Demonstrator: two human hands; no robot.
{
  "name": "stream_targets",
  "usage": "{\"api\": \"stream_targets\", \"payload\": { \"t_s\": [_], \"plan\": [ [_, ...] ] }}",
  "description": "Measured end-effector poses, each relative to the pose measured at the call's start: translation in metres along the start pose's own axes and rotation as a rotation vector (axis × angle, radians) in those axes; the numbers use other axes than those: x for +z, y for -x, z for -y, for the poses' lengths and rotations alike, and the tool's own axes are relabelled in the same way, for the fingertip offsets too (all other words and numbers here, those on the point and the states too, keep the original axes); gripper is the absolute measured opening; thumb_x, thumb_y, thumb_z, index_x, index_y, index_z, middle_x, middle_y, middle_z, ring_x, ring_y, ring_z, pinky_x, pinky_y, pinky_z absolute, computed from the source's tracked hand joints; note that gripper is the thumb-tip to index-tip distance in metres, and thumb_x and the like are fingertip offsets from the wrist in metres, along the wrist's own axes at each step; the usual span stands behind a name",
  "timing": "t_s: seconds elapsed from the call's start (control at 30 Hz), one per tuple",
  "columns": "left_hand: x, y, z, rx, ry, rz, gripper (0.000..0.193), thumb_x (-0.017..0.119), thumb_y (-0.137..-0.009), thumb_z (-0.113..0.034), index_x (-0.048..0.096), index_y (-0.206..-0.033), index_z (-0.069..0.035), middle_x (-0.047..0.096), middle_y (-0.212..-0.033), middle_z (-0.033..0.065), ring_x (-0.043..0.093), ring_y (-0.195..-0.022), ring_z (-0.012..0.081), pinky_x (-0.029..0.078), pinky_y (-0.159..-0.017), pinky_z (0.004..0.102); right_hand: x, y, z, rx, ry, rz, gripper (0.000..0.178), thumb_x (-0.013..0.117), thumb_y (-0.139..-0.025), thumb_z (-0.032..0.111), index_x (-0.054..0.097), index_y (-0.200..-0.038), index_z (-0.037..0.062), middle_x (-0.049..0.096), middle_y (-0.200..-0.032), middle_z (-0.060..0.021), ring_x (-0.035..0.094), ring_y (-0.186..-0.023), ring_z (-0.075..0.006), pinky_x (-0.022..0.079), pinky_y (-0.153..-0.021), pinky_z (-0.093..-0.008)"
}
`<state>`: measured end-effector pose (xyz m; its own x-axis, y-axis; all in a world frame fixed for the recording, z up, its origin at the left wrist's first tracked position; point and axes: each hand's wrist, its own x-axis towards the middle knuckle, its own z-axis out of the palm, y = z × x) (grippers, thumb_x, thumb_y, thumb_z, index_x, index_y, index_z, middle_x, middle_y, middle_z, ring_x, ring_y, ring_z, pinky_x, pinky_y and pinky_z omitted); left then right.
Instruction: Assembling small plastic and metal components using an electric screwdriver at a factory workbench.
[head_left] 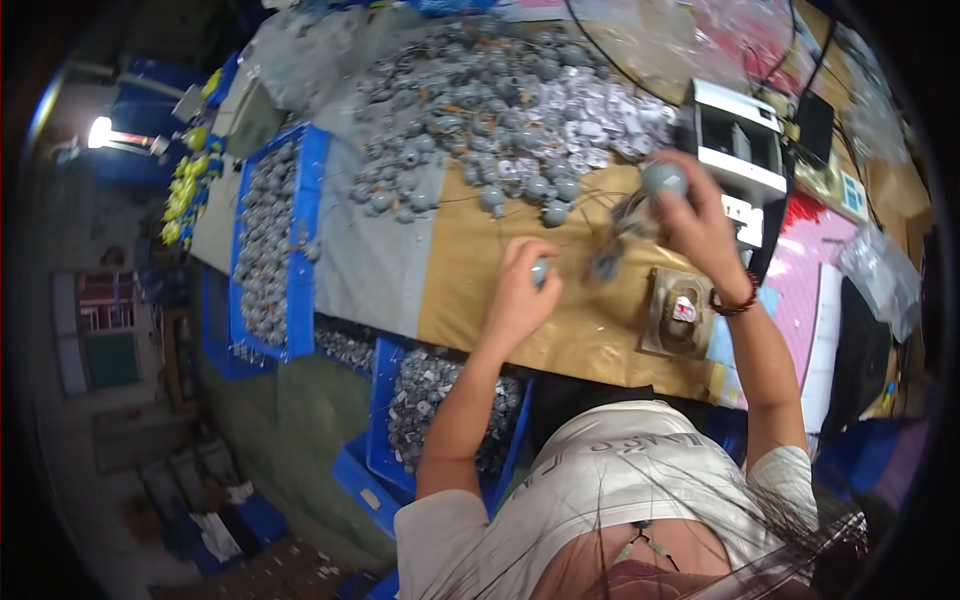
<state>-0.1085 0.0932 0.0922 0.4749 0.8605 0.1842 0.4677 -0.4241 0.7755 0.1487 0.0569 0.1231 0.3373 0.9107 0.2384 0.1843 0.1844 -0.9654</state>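
Observation:
My right hand (702, 220) is raised over the right side of the worktable, its fingers closed on a grey ball-shaped part (664, 179). Beside it hangs a blurred grey part (606, 262) with thin strands, and I cannot tell how the two are joined. Lower and to the left, my left hand (518, 300) is curled around a smaller-looking grey rounded part (540, 271), mostly covered by the fingers. Below my right hand, a block-shaped fixture (658, 335) with an oval recess lies on the brown table covering (470, 300). A small white piece with red marks (684, 309) sits in the recess.
A large heap of grey ball parts (470, 90) with orange bits and white pieces (600, 110) covers the table's far side. Blue crates (306, 240) of similar parts stand left and below the near edge (380, 400). A white-and-black machine (738, 135) stands at right, with dark cables nearby.

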Motion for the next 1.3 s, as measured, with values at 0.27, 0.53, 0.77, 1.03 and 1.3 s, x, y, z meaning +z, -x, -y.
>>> {"api": "stream_targets", "payload": {
  "t_s": [0.27,0.53,0.77,1.03,1.3],
  "plan": [
    [0.018,-0.039,-0.005,0.041,-0.146,-0.064,0.019,0.063,-0.081,-0.007,0.066,-0.099,-0.005,0.062,-0.103,0.0154,0.061,-0.100,0.0361,0.049,-0.088,0.0421,-0.009,-0.056,-0.003,-0.161,0.227,-0.219,0.038,0.066,-0.092,0.019,0.059,-0.126,0.0039,0.069,-0.084,-0.0108,0.063,-0.072,-0.0127,0.051,-0.067,-0.0292],
    [-0.058,-0.056,-0.024,0.146,0.302,-0.609,0.012,0.057,-0.088,-0.002,0.062,-0.100,-0.002,0.063,-0.108,0.0111,0.060,-0.098,0.0218,0.051,-0.086,0.0348,-0.032,-0.060,-0.012,-0.135,-0.088,-0.044,0.036,0.062,-0.098,0.013,0.057,-0.132,0.0014,0.067,-0.102,-0.0057,0.062,-0.085,-0.0091,0.051,-0.076,-0.0240],
    [-0.094,-0.047,-0.055,0.446,0.617,-0.742,0.013,0.049,-0.092,0.001,0.055,-0.103,-0.002,0.060,-0.114,0.0160,0.058,-0.101,0.0256,0.054,-0.080,0.0371,-0.009,-0.046,-0.004,-0.259,-0.232,-0.042,0.038,0.060,-0.099,0.011,0.055,-0.135,0.0003,0.067,-0.108,-0.0075,0.066,-0.091,-0.0123,0.053,-0.081,-0.0256],
    [-0.053,-0.037,0.009,0.159,-0.022,-0.327,0.014,0.056,-0.088,-0.001,0.064,-0.100,-0.001,0.066,-0.105,0.0114,0.062,-0.101,0.0252,0.051,-0.088,0.0366,-0.003,-0.021,-0.042,-0.249,0.455,0.162,0.040,0.067,-0.088,0.017,0.060,-0.125,0.0043,0.070,-0.099,-0.0191,0.070,-0.083,-0.0276,0.055,-0.077,-0.0352],
    [0.021,-0.021,0.032,-0.017,-0.001,-0.057,0.022,0.060,-0.084,0.000,0.067,-0.104,-0.002,0.067,-0.105,0.0148,0.065,-0.100,0.0298,0.050,-0.090,0.0369,-0.009,0.004,-0.017,-0.185,0.191,0.030,0.042,0.071,-0.087,0.013,0.059,-0.127,0.0042,0.070,-0.095,-0.0114,0.067,-0.084,-0.0151,0.055,-0.078,-0.0302]
  ]
}}
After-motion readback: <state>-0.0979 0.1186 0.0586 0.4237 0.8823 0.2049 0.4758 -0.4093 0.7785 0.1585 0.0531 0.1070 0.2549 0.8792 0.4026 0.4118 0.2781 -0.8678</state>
